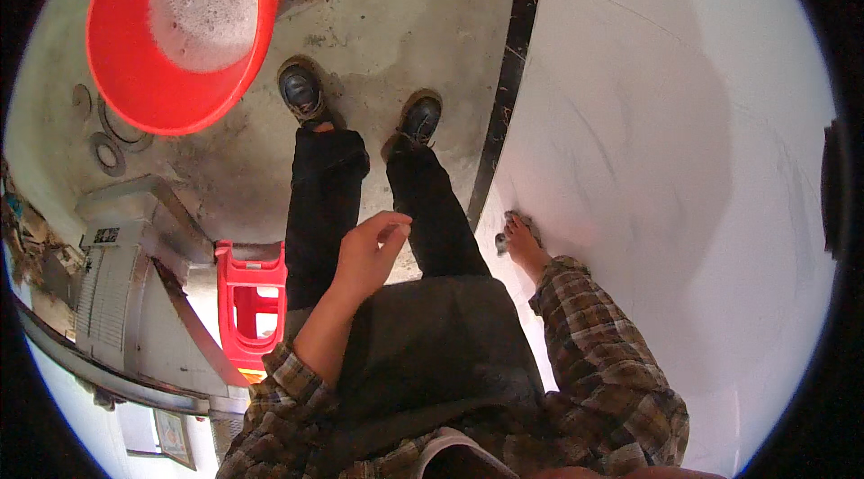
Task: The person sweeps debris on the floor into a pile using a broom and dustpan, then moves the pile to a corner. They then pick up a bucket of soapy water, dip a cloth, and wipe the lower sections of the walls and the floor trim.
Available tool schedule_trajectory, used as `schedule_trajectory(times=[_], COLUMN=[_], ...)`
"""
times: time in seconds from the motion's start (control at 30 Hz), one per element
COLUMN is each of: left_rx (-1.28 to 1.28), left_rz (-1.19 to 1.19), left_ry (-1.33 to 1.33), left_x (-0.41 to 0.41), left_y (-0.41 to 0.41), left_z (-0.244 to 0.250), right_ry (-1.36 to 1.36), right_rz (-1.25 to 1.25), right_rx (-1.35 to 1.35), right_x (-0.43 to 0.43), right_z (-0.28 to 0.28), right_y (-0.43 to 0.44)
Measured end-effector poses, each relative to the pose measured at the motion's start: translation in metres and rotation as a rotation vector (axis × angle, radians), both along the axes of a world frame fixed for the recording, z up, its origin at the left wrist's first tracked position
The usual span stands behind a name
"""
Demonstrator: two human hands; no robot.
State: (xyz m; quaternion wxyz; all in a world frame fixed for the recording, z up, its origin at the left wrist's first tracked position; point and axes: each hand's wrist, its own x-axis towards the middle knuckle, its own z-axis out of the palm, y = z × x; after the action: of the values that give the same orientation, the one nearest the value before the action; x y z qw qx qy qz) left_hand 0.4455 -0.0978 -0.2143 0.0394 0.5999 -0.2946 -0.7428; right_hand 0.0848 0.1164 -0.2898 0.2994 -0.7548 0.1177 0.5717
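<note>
My left hand (370, 251) hangs before my dark apron (439, 337), above my legs, its fingers loosely curled with a small gap to the thumb and nothing held. At the white wall (628, 142) on the right, my right hand (523, 241) grips a dark grey cloth or scrubber (500, 243) and presses it against the surface. The thing shows only in part around the fingers. Faint grey streaks mark the wall. A red plastic tub (121, 40) stands on the floor at the upper left, with foamy suds (206, 3) in it.
A pink-red plastic stool (251, 337) stands at the lower left beside a grey appliance-like casing (115, 290). Ring-shaped items (106, 154) lie near the tub on the concrete floor (364, 27). A dark skirting strip (507, 81) runs along the wall's foot, right of my shoes (302, 89).
</note>
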Motion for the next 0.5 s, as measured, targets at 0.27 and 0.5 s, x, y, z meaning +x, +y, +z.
schedule_trajectory(times=[0.27,0.5], left_rx=[-0.156,-0.259], left_rz=[0.025,-0.05], left_ry=[-0.047,0.022], left_x=[0.004,0.026], left_y=[0.008,0.051], left_z=[0.035,0.015], right_ry=[-0.116,-0.03], right_rz=[-0.289,-0.291], right_rx=[-0.592,-0.857], right_x=[-0.032,0.003], right_z=[-0.074,-0.078], right_y=[-0.032,-0.183])
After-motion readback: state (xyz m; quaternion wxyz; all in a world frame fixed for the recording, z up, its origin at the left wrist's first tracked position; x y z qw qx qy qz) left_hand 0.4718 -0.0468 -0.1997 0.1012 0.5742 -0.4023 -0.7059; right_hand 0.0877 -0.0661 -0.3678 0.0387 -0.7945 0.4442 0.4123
